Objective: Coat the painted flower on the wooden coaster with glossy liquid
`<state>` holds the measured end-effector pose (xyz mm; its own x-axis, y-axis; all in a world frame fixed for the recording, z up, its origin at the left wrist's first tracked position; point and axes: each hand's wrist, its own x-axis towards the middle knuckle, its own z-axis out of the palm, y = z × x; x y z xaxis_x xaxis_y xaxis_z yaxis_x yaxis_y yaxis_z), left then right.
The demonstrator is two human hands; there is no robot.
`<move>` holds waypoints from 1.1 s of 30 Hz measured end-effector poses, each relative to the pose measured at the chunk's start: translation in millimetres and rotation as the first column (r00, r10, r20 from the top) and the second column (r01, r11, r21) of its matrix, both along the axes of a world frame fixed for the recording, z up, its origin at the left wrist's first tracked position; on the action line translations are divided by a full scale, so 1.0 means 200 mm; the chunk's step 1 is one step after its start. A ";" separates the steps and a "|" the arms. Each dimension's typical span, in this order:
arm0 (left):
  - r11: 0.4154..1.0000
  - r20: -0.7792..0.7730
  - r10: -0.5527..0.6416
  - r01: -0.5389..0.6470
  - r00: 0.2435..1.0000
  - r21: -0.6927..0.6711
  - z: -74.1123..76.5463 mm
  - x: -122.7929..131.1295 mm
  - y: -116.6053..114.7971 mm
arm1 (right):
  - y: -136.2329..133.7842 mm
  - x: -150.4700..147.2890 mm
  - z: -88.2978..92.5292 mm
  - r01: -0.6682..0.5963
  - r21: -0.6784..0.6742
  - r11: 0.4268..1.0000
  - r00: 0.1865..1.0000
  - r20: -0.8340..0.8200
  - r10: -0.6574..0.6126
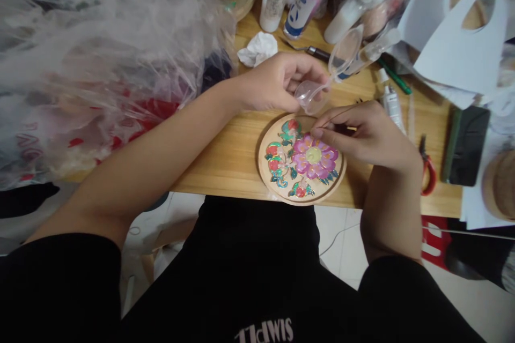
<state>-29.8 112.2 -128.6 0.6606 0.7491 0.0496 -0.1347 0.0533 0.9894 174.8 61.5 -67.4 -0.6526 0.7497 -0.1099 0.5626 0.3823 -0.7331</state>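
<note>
My left hand is closed around a small clear plastic cup, tilted above the back rim of a round wooden tray. The cup's clear lid hangs open on its far side. Over the tray's right part, my right hand pinches a thin wire-like piece, mostly hidden by the fingers. Right under its fingertips lies a glossy pink-purple flower with a yellow centre. Red and green fruit-and-leaf pieces, edged in gold, lie to its left on the tray.
A crumpled tissue, a dark-handled tool and several bottles stand or lie behind my hands. To the right are a tube, red-handled pliers and a phone. A large plastic bag fills the left.
</note>
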 end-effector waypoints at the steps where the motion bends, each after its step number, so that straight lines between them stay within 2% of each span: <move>1: 1.000 -0.006 -0.001 0.001 1.000 0.006 0.00 0.00 0.00 | 0.00 0.00 0.00 0.002 -0.002 1.000 1.000 0.001 -0.002; 7: 0.998 -0.029 -0.015 0.016 0.999 0.053 0.00 0.00 0.00 | -0.01 0.00 0.03 0.059 -0.052 0.997 0.995 -0.075 -0.063; 10: 0.998 -0.013 -0.031 0.032 0.999 0.053 0.00 0.00 0.00 | -0.01 0.02 0.05 0.178 0.036 0.983 0.971 -0.168 -0.170; 13: 0.999 0.015 -0.028 0.027 1.000 0.022 0.02 0.00 0.00 | -0.01 0.04 0.04 0.370 0.153 0.916 0.894 -0.325 -0.307; 15: 1.000 0.047 -0.017 0.017 0.999 -0.004 0.02 -0.01 -0.01 | -0.01 0.05 0.02 0.479 0.179 0.859 0.826 -0.422 -0.373; 18: 1.000 0.065 -0.013 0.014 0.998 -0.022 0.02 -0.01 -0.01 | -0.01 0.05 -0.01 0.554 0.208 0.806 0.780 -0.467 -0.416; 21: 0.999 0.082 -0.033 0.033 0.996 -0.006 0.01 -0.01 0.00 | 0.00 0.03 -0.02 0.556 0.274 0.785 0.809 -0.394 -0.436; 26: 0.997 0.081 -0.072 0.070 0.994 0.024 0.01 -0.02 0.00 | 0.01 -0.01 -0.01 0.458 0.415 0.786 0.888 -0.246 -0.387; 29: 0.997 0.071 -0.069 0.067 0.995 0.025 0.02 -0.02 -0.01 | 0.01 -0.03 -0.02 0.422 0.417 0.805 0.907 -0.206 -0.368; 33: 0.998 0.067 -0.053 0.050 0.996 0.041 0.02 -0.02 -0.01 | 0.02 -0.02 -0.03 0.407 0.330 0.852 0.913 -0.188 -0.363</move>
